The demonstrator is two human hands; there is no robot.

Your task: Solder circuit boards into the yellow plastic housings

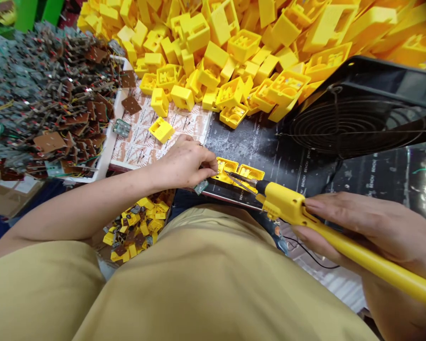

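Observation:
My right hand (362, 222) is wrapped round a yellow soldering iron (287, 203) with a thin metal feed tube beside its tip. The tip points into a small open yellow plastic housing (227, 166) on the bench edge. A second yellow housing (252, 175) lies against it on the right, partly behind the iron. At the first housing's left side, my left hand (191, 161) has thumb and forefinger pinched together; what lies between them is too small to tell. Just below those fingers, a small green circuit board (200, 187) sits at the bench edge.
Yellow housings (206, 57) are heaped along the back. On the left, a white tray (108, 137) overflows with circuit boards (49, 94). A black fan (358, 113) stands at right. Below the bench, a container holds yellow pieces (138, 227). One loose housing (161, 130) lies behind my left hand.

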